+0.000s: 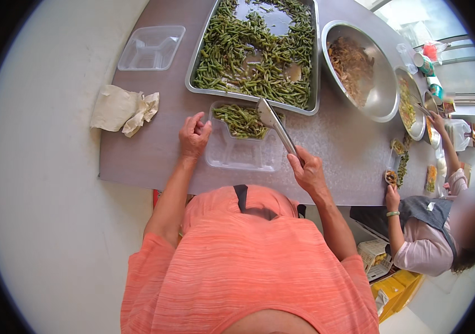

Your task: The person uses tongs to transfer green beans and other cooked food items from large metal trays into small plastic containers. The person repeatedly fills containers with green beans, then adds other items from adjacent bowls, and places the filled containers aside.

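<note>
My right hand (pixel 308 168) is closed round the handle of metal tongs (pixel 283 133). Their broad end rests over cut green beans (pixel 241 120) in the upper compartment of a clear plastic takeaway container (pixel 243 165). The container's lower compartments hold no food. My left hand (pixel 195 135) is beside the container's left rim, with its fingers curled in and nothing visible in them; the thumb is at or very near the rim. Just beyond the container lies a large metal tray (pixel 316 67) of cooked green beans, its bottom showing in several patches.
A divided clear container (pixel 151 49) and crumpled brown paper (pixel 123 108) lie at left. Right of the tray stands a steel bowl (pixel 383 103) of brown shredded food. Farther right, a co-worker (pixel 426 234) holds a filled container and reaches to another bowl (pixel 414 127).
</note>
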Motion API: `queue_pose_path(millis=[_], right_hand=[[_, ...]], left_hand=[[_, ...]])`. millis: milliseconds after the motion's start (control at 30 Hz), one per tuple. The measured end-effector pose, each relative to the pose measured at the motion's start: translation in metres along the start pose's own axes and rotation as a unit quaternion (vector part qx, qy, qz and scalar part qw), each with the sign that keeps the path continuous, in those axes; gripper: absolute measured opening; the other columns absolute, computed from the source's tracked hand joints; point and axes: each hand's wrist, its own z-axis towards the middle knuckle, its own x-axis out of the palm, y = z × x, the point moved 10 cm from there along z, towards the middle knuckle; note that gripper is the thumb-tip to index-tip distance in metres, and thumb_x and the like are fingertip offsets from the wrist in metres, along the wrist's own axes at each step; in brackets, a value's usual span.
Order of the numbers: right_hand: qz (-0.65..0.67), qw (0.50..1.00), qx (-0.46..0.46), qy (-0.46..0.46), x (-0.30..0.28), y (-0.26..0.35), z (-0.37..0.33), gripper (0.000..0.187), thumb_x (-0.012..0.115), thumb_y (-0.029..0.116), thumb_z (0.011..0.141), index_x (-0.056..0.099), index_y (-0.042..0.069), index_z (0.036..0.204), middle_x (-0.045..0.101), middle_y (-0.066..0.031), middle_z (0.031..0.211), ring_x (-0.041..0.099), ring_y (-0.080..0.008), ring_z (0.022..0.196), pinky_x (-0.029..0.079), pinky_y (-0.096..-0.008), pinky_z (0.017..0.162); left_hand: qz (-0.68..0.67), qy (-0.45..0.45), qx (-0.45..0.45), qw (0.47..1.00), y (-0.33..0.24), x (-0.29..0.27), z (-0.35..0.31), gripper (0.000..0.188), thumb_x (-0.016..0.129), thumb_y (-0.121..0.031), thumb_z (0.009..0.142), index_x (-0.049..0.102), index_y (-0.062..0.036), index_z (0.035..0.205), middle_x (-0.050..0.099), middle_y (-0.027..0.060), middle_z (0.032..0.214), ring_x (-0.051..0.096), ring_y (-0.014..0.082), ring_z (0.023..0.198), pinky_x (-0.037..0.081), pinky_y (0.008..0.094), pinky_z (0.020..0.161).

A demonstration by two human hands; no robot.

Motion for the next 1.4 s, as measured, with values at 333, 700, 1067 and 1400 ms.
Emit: queue_pose_path(millis=[333, 700, 1067, 1400], right_hand=[[0.079, 0.996, 0.026, 0.02, 0.018, -0.006, -0.019, 0.017, 0.063, 0.019, 0.088, 0.064, 0.003, 0.096, 0.046, -0.0077, 0.056, 0.043, -0.0142, 0.05, 0.038, -0.0321, 0.048], [0.134, 0.988, 0.08, 0.011, 0.015, -0.018, -0.023, 0.02, 0.061, 0.022, 0.09, 0.064, 0.003, 0.096, 0.05, -0.0028, 0.057, 0.046, -0.0112, 0.053, 0.039, -0.0299, 0.05], [0.004, 1.0, 0.02, 0.024, 0.041, -0.03, 0.002, 0.02, 0.06, 0.022, 0.09, 0.063, 0.002, 0.086, 0.052, -0.0015, 0.057, 0.049, -0.0091, 0.054, 0.041, -0.0291, 0.051], [0.031, 0.999, 0.005, 0.027, 0.047, -0.016, 0.005, 0.02, 0.061, 0.023, 0.087, 0.061, 0.002, 0.086, 0.059, -0.0223, 0.066, 0.06, -0.0416, 0.062, 0.045, -0.046, 0.055]], left_hand=[[-0.039, 0.082, 0.122, 0.988, -0.103, 0.042, 0.006, 0.016, 0.074, -0.007, 0.073, 0.072, -0.0078, 0.089, 0.049, 0.002, 0.062, 0.046, 0.0121, 0.051, 0.039, 0.0279, 0.047], [0.003, 0.118, 0.121, 0.986, -0.101, 0.052, 0.009, 0.008, 0.07, -0.01, 0.073, 0.069, -0.0065, 0.08, 0.052, 0.0034, 0.063, 0.052, 0.0163, 0.053, 0.043, 0.031, 0.05], [0.07, 0.164, 0.057, 0.982, -0.061, 0.042, 0.004, 0.012, 0.064, -0.017, 0.08, 0.069, -0.0113, 0.09, 0.06, 0.0058, 0.076, 0.061, 0.0247, 0.067, 0.049, 0.0371, 0.059], [0.139, 0.132, -0.101, 0.976, 0.022, 0.015, -0.014, 0.03, 0.062, -0.024, 0.086, 0.066, -0.0035, 0.107, 0.061, 0.0125, 0.083, 0.06, 0.0282, 0.076, 0.048, 0.0395, 0.07]])
